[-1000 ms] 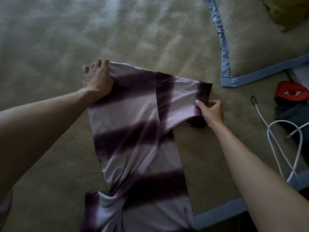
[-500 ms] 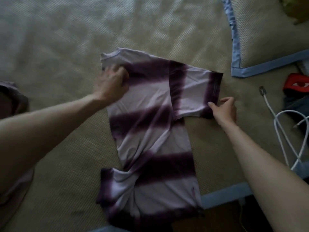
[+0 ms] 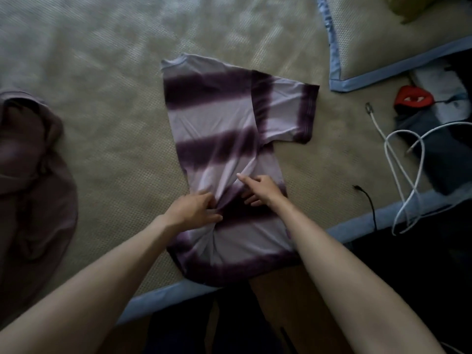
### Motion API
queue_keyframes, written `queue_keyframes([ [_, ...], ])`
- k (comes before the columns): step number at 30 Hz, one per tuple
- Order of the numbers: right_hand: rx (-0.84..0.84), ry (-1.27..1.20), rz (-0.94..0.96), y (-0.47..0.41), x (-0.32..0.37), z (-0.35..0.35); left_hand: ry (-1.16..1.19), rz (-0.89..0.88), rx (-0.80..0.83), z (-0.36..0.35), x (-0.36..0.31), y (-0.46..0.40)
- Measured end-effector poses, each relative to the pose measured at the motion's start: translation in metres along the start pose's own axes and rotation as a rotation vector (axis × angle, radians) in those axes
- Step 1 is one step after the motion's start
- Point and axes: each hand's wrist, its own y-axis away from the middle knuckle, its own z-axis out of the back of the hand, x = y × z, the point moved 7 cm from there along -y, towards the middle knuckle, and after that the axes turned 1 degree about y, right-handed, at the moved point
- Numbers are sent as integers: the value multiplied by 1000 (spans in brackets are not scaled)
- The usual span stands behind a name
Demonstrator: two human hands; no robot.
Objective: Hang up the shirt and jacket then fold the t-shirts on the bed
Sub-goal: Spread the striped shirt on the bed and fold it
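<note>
T-shirt (image 3: 219,139): one striped purple-and-lilac shirt lies flat at the centre of the bed (image 3: 107,103), folded lengthwise, its one visible sleeve pointing to 3 o'clock and its hem at the bed's edge at 6 o'clock. A second, plain mauve garment (image 3: 30,169) is heaped at 9 o'clock. One pillow (image 3: 383,39) sits at 1 o'clock; two white cables (image 3: 398,159) and one black cable (image 3: 369,205) trail at 3 o'clock. The left hand (image 3: 194,210) pinches bunched fabric at the shirt's lower middle; the right hand (image 3: 260,191) rests on the cloth beside it, forefinger extended, other fingers loosely bent. Half a second ago the hands were at the shoulder and sleeve; both have come down to the wrinkled midsection.
</note>
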Motion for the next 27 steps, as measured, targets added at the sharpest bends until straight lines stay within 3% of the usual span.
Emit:
queue_keyframes([
  [5,-46,-34,-43,17,-7,-23,-42,196,64,-11,10,33],
  [9,-40,-50,-59,24,-8,-28,-27,98,47,-21,-12,49],
  [13,41,-155,-48,29,-15,-23,349,-35,-22,-43,-56,61],
  [16,87,-107,-25,42,-30,-12,474,-90,-32,-62,-90,64],
  [23,317,-47,-164,70,-90,21,583,43,-58,-91,-127,55],
  [27,324,-74,-157,75,-102,45,657,16,-53,-103,-156,41],
])
